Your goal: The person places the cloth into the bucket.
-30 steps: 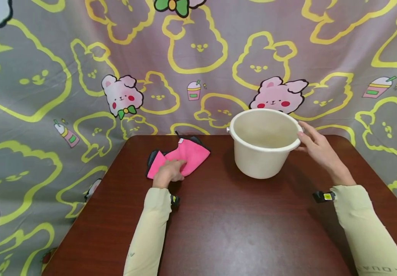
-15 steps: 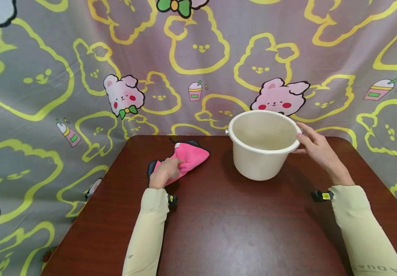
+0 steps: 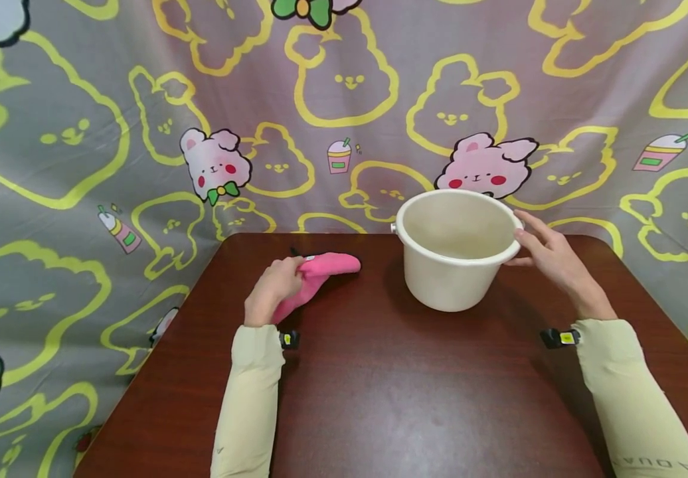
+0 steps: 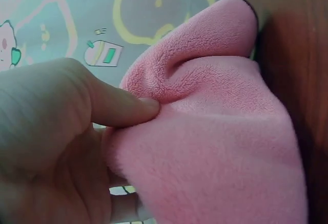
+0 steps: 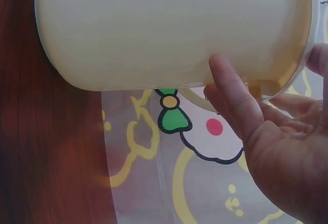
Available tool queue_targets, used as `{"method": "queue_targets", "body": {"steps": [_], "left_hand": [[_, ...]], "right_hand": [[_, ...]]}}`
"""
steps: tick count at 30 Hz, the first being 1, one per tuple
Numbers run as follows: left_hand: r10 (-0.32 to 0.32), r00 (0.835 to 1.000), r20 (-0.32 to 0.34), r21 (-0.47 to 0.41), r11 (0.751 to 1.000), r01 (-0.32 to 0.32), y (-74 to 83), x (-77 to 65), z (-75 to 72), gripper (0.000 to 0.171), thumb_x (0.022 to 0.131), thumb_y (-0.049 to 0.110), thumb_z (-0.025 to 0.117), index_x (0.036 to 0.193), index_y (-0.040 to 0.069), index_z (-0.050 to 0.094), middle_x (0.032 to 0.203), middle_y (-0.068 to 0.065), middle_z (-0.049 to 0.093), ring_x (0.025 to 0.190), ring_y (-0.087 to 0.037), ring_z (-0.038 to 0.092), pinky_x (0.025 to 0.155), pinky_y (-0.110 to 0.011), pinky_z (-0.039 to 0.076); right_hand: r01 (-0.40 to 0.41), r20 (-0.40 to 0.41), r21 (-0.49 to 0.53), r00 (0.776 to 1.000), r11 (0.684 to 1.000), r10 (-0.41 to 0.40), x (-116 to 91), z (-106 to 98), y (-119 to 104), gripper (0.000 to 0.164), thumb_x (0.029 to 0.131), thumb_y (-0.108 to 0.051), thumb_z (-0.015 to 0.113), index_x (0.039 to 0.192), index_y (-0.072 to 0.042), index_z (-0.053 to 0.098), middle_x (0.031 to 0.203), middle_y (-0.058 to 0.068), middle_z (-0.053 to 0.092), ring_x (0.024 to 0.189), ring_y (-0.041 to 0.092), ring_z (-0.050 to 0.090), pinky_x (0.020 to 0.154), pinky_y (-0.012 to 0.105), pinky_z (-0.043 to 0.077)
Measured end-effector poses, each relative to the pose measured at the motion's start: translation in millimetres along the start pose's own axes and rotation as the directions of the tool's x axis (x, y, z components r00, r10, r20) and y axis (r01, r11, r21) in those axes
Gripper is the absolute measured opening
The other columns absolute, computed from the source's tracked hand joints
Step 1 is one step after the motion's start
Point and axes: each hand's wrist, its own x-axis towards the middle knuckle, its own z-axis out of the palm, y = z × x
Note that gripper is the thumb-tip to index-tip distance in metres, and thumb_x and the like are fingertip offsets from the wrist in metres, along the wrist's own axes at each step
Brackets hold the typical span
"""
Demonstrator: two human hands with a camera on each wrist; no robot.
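My left hand [image 3: 275, 285] pinches a pink plush cloth [image 3: 331, 264] at the table's left, its upper edge gathered up. In the left wrist view the thumb presses on the cloth's [image 4: 220, 147] fuzzy face, and the fingers are mostly hidden behind it. A dark loop sticks out near the pinched edge. An upright cream plastic bucket [image 3: 448, 285] stands on the table at right of centre. At its right side my right hand [image 3: 553, 262] holds the rim, thumb at the lip. In the right wrist view one finger lies against the bucket's [image 5: 143, 34] outer wall.
The dark reddish-brown table [image 3: 416, 392] has rounded far corners. A grey curtain [image 3: 380, 99] printed with yellow outlines and rabbit faces hangs close behind it and along the sides. A small white knob [image 3: 393, 228] juts from the bucket's left side.
My left hand has gone from touching the flat-lying cloth to pinching it and lifting one part, so it now folds and hangs from the fingers. Right hand and bucket have stayed nearly still.
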Motion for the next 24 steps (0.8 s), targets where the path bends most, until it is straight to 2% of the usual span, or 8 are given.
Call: {"method": "queue_targets", "body": {"steps": [8, 11, 18, 24], "left_hand": [[-0.029, 0.998, -0.050, 0.004, 1.000, 0.030, 3.9, -5.7, -8.2, 0.025, 0.097, 0.016, 0.049, 0.117, 0.015, 0.063, 0.096, -0.009, 0.065, 0.080, -0.028, 0.057, 0.071, -0.041, 0.045], [-0.036, 0.998, -0.058, -0.011, 0.999, 0.035, 4.6, -7.4, -9.6, 0.025, 0.097, 0.015, 0.049, 0.117, 0.014, 0.064, 0.099, -0.010, 0.066, 0.080, -0.028, 0.057, 0.073, -0.040, 0.045], [-0.026, 0.996, -0.082, -0.023, 0.999, 0.024, 8.1, -7.8, -12.5, 0.022, 0.096, 0.013, 0.049, 0.110, 0.012, 0.066, 0.093, -0.010, 0.066, 0.078, -0.028, 0.057, 0.072, -0.039, 0.046], [-0.009, 0.983, -0.184, -0.056, 0.998, -0.002, 11.9, -6.7, -12.6, 0.027, 0.097, 0.013, 0.049, 0.117, 0.009, 0.066, 0.104, -0.014, 0.071, 0.086, -0.033, 0.064, 0.080, -0.047, 0.052]], "right_hand": [[0.007, 0.013, -0.005, 1.000, 1.000, -0.007, -1, 0, 1, 0.058, 0.105, -0.033, 0.043, 0.157, -0.017, 0.023, 0.148, 0.021, 0.036, 0.085, -0.003, 0.067, 0.072, 0.023, 0.059], [0.006, 0.016, -0.004, 1.000, 1.000, -0.006, -1, 0, 1, 0.058, 0.105, -0.033, 0.043, 0.157, -0.018, 0.023, 0.148, 0.020, 0.036, 0.085, -0.002, 0.067, 0.072, 0.025, 0.059], [-0.010, 0.014, -0.006, 1.000, 1.000, 0.010, -2, -2, 0, 0.059, 0.104, -0.035, 0.043, 0.157, -0.018, 0.022, 0.151, 0.020, 0.033, 0.086, -0.004, 0.067, 0.074, 0.024, 0.059], [-0.013, 0.016, -0.012, 1.000, 1.000, 0.013, 0, -3, 1, 0.060, 0.104, -0.035, 0.044, 0.157, -0.020, 0.022, 0.152, 0.019, 0.034, 0.088, -0.005, 0.066, 0.074, 0.025, 0.059]]}}
